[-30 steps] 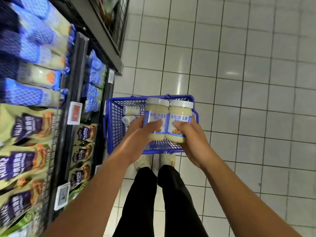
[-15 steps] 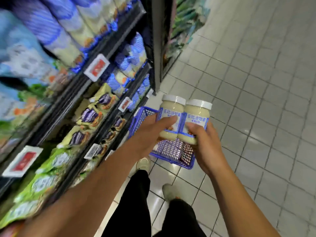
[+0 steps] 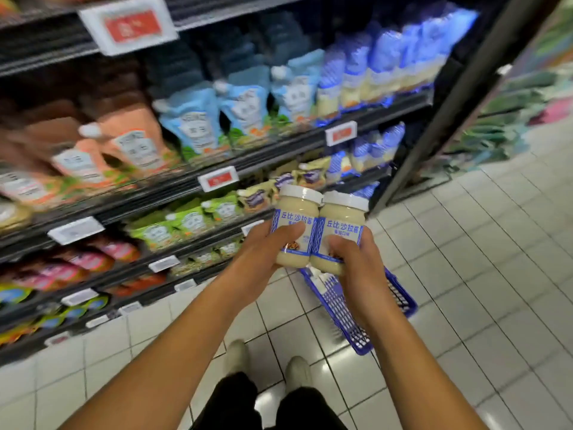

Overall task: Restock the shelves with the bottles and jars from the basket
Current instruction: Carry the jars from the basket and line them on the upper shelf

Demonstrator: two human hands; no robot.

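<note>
Centrally, left grip (image 3: 263, 256) clamps left jar (image 3: 297, 209), right grip (image 3: 356, 262) clamps right jar (image 3: 341, 218); jars touch, above the basket (image 3: 339, 302)

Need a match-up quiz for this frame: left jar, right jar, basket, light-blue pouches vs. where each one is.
1 left jar
2 right jar
3 blue basket
4 light-blue pouches

A on the tiled floor
B on a shelf
C gripped by the right hand
D gripped by the left hand

Pairs: 1-D, 2-C, 3-A, 4-B
</note>
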